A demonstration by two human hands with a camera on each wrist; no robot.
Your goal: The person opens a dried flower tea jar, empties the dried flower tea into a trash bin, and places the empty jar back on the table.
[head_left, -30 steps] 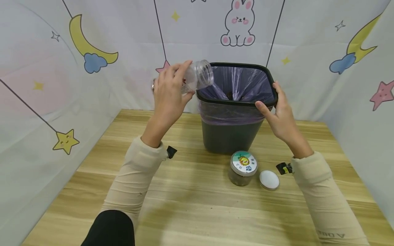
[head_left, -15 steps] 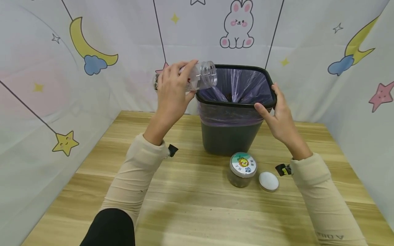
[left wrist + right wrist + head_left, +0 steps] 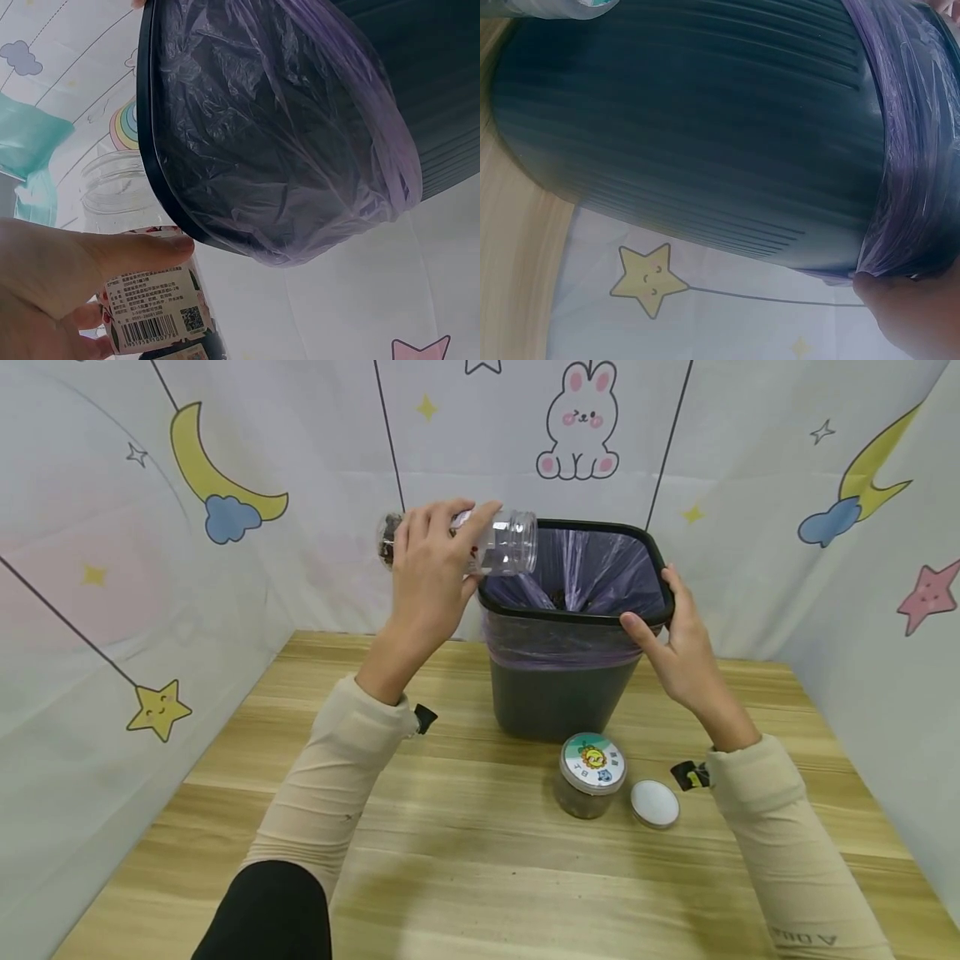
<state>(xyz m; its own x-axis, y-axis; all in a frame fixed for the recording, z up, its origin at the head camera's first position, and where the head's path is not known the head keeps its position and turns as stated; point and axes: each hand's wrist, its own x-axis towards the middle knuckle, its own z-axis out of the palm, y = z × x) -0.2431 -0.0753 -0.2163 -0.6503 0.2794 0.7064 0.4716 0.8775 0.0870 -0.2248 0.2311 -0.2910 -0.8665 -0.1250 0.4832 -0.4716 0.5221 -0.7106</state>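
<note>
Head: left hand (image 3: 431, 564) round jar (image 3: 506, 545) (sideways)

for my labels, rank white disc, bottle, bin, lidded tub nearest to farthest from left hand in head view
1. Bottle, in left hand
2. Bin, to the right
3. Lidded tub, in front of Bin
4. White disc, right of tub

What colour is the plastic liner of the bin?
The plastic liner is translucent purple; it shows best in the left wrist view.

Table (image 3: 450, 877), bin (image 3: 555, 702), lidded jar (image 3: 590, 777), white lid (image 3: 655, 803)
</note>
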